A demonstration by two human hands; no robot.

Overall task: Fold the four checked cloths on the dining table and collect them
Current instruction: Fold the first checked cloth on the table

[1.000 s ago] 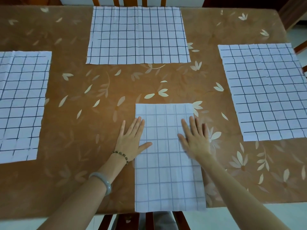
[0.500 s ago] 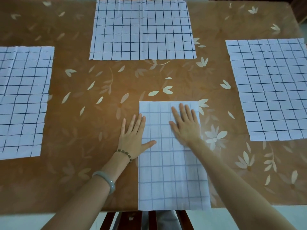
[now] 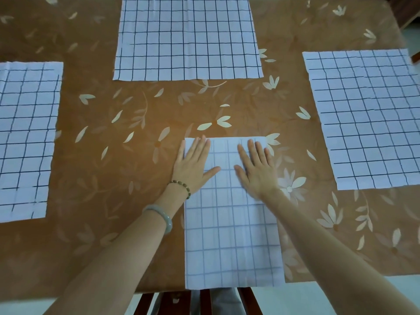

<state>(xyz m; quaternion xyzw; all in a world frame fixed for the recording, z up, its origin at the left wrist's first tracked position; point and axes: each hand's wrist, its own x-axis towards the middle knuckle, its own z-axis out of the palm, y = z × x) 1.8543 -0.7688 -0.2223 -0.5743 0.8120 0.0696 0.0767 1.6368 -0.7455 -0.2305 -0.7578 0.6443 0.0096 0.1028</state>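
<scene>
A white checked cloth folded into a long strip (image 3: 231,242) lies at the near middle of the table, its near end at the table edge. My left hand (image 3: 193,167) lies flat on the strip's far left corner, fingers straight. My right hand (image 3: 256,169) presses flat on its far right part. Three more checked cloths lie unfolded: one at the far middle (image 3: 188,37), one on the left (image 3: 25,139), one on the right (image 3: 372,117).
The table wears a brown covering with pale flowers and leaves (image 3: 127,123). A wooden chair back (image 3: 204,301) stands just under the near edge. Another piece of wooden furniture (image 3: 406,12) shows at the far right corner.
Both flat hands have slid away from me along the folded strip, from its middle up to its far end.
</scene>
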